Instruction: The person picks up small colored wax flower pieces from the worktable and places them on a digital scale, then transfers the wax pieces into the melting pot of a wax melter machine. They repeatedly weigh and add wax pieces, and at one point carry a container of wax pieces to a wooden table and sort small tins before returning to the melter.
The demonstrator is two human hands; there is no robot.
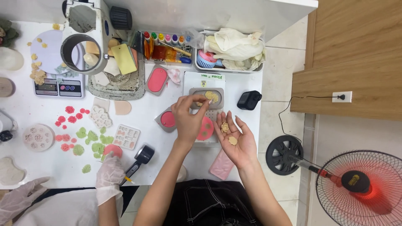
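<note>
Nearest, right hand point(234, 136) palm up and open, two small beige moulded pieces point(229, 134) resting on it. Left hand point(189, 119) just beside, fingertips pinched over grey oval dish point(206, 98) holding more beige pieces; whether anything is between them, impossible to tell. Gloved hand point(108, 171) of another person over pink and green flowers point(81, 134).

The left hand point(190, 119) pinches at pale pieces point(211, 96) in a grey tray point(206, 98) on the white table point(138, 167). The right hand point(235, 140) lies palm up beside it, holding two small pale pieces point(228, 134). A pink mould point(221, 164) lies below. At left, a co-worker's gloved hand point(109, 173) touches a pink disc point(113, 150) near green leaves point(93, 146).
</note>
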